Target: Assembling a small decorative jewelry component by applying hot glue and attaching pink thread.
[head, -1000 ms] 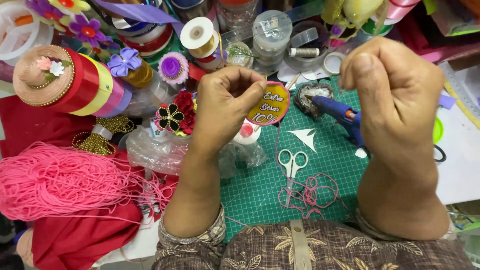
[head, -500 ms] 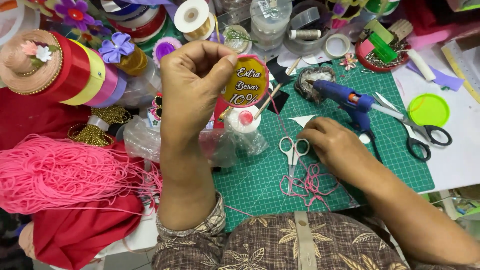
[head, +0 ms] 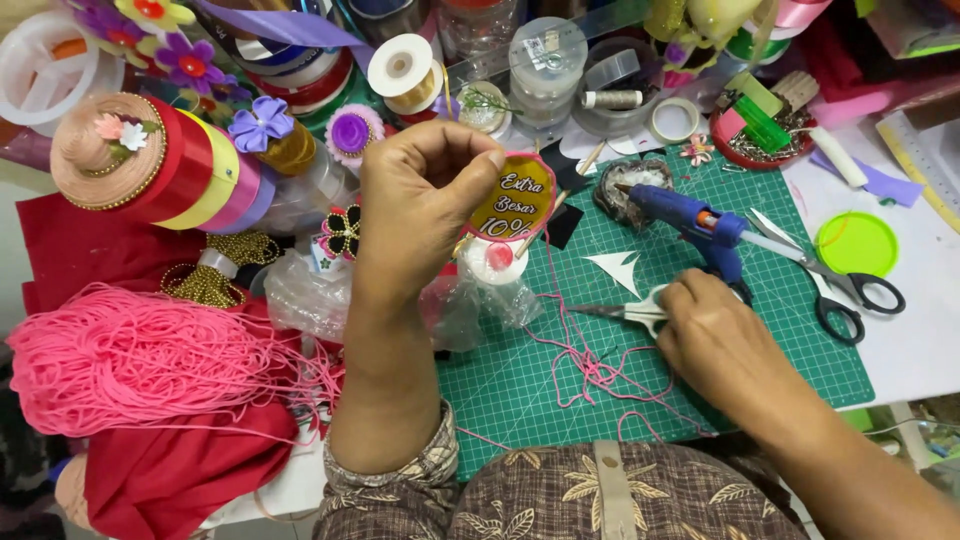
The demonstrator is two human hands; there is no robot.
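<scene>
- Left hand: raised above the counter, fingers curled, pinching a small oval yellow tag with a pink edge between thumb and fingertips.
- A pink cord appears to run down from the tag to a loose tangle on the green cutting mat.
- Right hand: resting on the mat, closed around the handles of small scissors; the blades lie flat and point left, and I cannot tell whether they are parted.
- Progress, judged: the edging looks to run round most of the tag; the trailing cord is not yet cut, so trimming seems outstanding.
- Surroundings: a blue glue gun lies just beyond the right hand; large black-handled scissors lie to the right, near a green lid.
- Left side: a heap of pink cord on red cloth, and ribbon rolls further back.
- Obstruction: crumpled clear plastic beneath the tag, and loose cord near the blades.
</scene>
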